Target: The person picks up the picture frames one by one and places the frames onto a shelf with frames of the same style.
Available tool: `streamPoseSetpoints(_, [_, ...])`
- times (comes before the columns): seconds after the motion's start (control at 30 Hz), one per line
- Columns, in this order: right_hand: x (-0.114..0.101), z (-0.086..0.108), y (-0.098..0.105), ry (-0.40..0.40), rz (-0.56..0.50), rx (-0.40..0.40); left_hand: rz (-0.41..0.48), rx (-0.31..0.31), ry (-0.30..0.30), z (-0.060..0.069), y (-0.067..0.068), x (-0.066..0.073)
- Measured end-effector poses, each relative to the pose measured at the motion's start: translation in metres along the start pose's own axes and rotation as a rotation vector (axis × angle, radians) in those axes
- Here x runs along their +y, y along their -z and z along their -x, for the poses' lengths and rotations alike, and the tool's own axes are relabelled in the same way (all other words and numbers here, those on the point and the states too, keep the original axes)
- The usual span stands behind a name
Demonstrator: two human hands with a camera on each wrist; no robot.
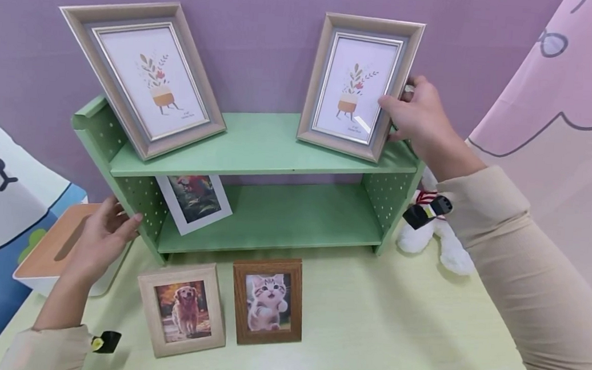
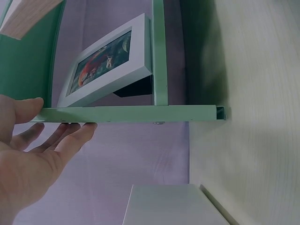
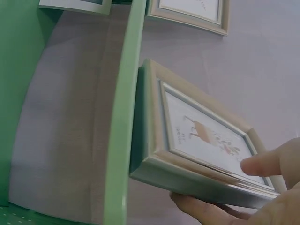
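Observation:
My right hand (image 1: 424,116) grips the right edge of a beige picture frame (image 1: 313,83), thumb on the front and fingers behind. That frame stands tilted back on the top board of a green two-tier shelf (image 1: 258,142). Around the shelf's left side panel my left hand (image 2: 33,159) has its thumb on one face and fingers on the other. A matching beige frame (image 1: 201,69) leans at the top left. On the lower board sits a white frame with a parrot picture (image 1: 194,201), its upper part hidden by the top board in the head view.
A light wood frame with a dog picture (image 1: 181,309) and a brown frame with a kitten picture (image 1: 267,300) stand before the shelf. Left of it is a white tissue box with a wooden lid (image 1: 49,248). A white plush toy (image 1: 456,256) sits at right.

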State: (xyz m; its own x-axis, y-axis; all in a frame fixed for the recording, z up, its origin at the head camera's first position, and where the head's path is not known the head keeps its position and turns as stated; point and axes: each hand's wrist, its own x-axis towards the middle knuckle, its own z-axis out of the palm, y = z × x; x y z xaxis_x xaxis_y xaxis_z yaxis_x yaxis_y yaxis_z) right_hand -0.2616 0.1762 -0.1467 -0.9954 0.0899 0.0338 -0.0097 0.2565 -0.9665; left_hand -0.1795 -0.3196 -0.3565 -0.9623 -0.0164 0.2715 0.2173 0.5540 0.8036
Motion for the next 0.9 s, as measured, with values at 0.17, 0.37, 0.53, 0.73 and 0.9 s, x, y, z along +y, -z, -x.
streamPoseSetpoints(0.17, [-0.006,0.005,0.009,0.022,0.022,0.023,0.001,0.003,-0.012,0.0,0.0,-0.001])
streamPoseSetpoints(0.37, [-0.012,0.016,0.026,0.05,0.058,0.085,0.006,0.0,0.007,-0.001,0.0,-0.001])
streamPoseSetpoints(0.53, [-0.002,0.032,0.046,0.162,0.076,0.136,0.016,-0.008,0.012,0.0,-0.002,0.0])
streamPoseSetpoints(0.73, [0.029,0.046,0.065,0.264,0.226,0.14,0.0,0.003,-0.001,-0.001,-0.002,0.0])
streamPoseSetpoints(0.9, [0.059,0.049,0.075,0.265,0.3,0.076,0.009,-0.006,0.003,0.003,-0.001,-0.001])
